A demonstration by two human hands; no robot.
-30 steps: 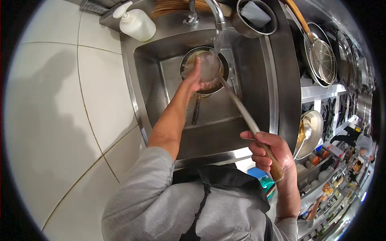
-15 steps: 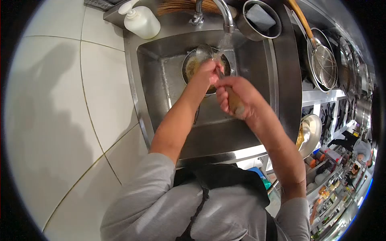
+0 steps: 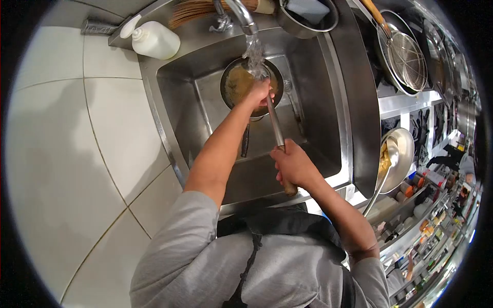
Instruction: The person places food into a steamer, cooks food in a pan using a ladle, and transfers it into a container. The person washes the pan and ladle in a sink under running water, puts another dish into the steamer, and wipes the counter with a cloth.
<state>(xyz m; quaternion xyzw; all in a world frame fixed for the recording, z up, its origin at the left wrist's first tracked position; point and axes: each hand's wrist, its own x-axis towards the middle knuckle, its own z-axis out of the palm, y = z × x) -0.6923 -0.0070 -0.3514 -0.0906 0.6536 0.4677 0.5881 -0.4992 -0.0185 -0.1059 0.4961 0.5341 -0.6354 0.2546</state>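
Note:
My right hand (image 3: 297, 163) is wrapped around the wooden grip of a long metal-shafted ladle (image 3: 276, 123). The ladle's round head lies under the running water, partly lost in splash. Close to that head, my left hand (image 3: 260, 94) is closed around the lower shaft; its fingers are partly hidden, and whether they hold anything else cannot be made out. Beneath both, a dark round pan (image 3: 229, 97) with yellowish-brown liquid sits in the steel sink (image 3: 205, 97), its handle towards me. Water pours from the faucet (image 3: 241, 15) onto the ladle head.
A white pump bottle (image 3: 156, 41) stands on the left rim. Behind are a straw broom (image 3: 192, 13) and a metal pot (image 3: 308, 28) with a greyish pad. Another utensil (image 3: 294, 105) lies in the sink. To the right are a wire strainer (image 3: 407, 59) and a pale bowl (image 3: 403, 151).
My right hand has moved down towards me along the ladle, baring more of its shaft. My left hand stays near the head. The whole view has shifted slightly.

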